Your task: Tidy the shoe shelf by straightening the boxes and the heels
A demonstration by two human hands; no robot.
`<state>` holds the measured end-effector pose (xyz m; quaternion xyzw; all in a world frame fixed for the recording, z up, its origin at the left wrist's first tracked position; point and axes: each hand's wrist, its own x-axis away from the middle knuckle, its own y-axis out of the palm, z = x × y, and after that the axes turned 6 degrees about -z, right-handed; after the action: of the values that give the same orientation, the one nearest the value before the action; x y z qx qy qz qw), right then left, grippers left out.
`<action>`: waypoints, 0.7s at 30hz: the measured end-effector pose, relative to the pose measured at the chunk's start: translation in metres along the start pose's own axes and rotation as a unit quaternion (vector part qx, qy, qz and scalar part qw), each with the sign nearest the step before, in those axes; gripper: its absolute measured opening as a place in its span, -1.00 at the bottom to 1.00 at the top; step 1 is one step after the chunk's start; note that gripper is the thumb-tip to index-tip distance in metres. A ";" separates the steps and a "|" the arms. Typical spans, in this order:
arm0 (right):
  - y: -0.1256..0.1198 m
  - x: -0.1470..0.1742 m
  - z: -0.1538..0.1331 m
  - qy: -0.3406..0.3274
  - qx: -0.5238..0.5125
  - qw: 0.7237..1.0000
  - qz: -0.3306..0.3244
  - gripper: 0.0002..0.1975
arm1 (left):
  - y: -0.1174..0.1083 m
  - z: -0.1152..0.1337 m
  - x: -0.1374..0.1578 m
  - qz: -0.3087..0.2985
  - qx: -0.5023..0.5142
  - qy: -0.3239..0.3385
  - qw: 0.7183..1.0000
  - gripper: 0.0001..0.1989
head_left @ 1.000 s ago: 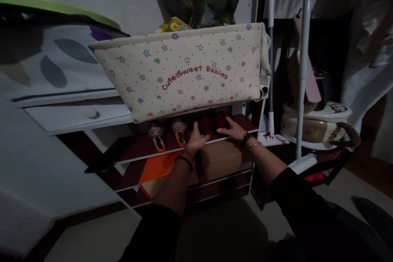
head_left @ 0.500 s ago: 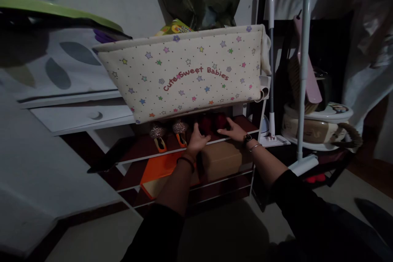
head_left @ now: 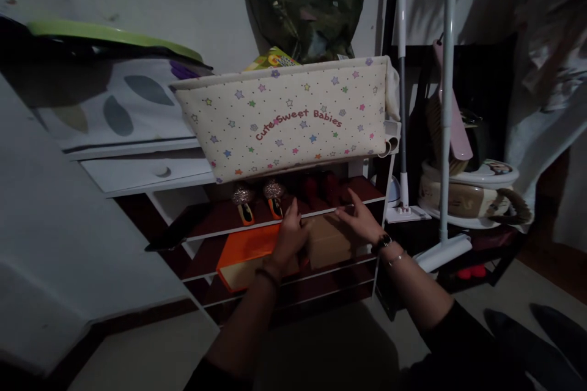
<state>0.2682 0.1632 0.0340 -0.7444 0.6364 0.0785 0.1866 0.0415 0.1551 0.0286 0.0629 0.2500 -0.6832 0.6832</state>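
Note:
Two dark red shoes [head_left: 320, 188] stand side by side on the top shelf [head_left: 215, 220] of a shoe rack, dim under the overhanging bin. My left hand [head_left: 291, 233] is in front of the shelf edge, fingers apart and holding nothing. To the right, my right hand [head_left: 358, 217] has thumb and fingers spread near the shelf edge, apart from the red shoes. Left of these stand two glittery shoes [head_left: 274, 197]. Below my hands, a brown cardboard box [head_left: 331, 243] and an orange box [head_left: 247, 250] sit on the shelf beneath.
A fabric bin [head_left: 293, 128] printed with stars overhangs the rack. A white drawer [head_left: 142, 172] is at left. A flat mop [head_left: 403, 195], a pale-poled squeegee [head_left: 444, 250] and a pink brush [head_left: 452, 110] stand at right, beside a beige lidded container [head_left: 454, 198].
Both hands have drawn back from the red shoes toward me and lower, with fingers off them. The shoes now stand free on the shelf. The view has shifted slightly.

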 end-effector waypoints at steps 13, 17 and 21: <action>0.125 0.129 0.027 0.193 -0.372 0.904 0.086 -0.56 | 0.031 -0.032 0.158 0.026 0.107 -0.148 0.983 -0.50; 0.137 0.134 0.033 0.287 -0.428 0.847 0.132 -0.49 | 0.023 -0.029 0.156 0.042 0.228 -0.213 0.949 -0.43; 0.124 0.124 -0.004 0.228 -0.480 0.843 0.084 -0.43 | 0.008 0.012 0.146 0.045 0.346 -0.191 0.917 -0.39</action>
<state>0.1691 0.0335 -0.0285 -0.6817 0.6036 0.2172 -0.3519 0.0432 0.0187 -0.0258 0.1747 -0.1408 -0.6944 0.6837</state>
